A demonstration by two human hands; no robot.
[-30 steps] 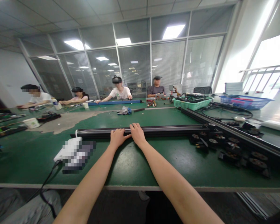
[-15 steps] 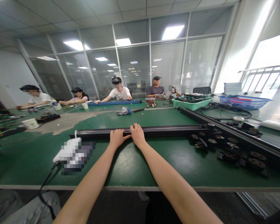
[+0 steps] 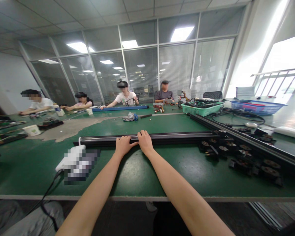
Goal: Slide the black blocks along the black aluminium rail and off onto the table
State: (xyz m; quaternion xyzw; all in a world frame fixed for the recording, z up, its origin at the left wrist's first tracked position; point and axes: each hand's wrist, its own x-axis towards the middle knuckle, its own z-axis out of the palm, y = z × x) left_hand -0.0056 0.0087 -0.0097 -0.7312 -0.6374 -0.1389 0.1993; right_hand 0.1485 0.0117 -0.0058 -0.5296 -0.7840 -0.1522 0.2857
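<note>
Green worktop: front edge foremost | white device: left side | left hand, right hand: side by side on black rail, fingers part-curled over it, firmness of grip cannot be told | black rail: lying crosswise on worktop | grey-blue cloth: beyond rail | green basket: far right

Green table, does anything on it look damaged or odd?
Yes: beyond the left end of the black bar, a greyish patch with a ragged edge interrupts the green tabletop, which looks worn or peeled there.
</note>
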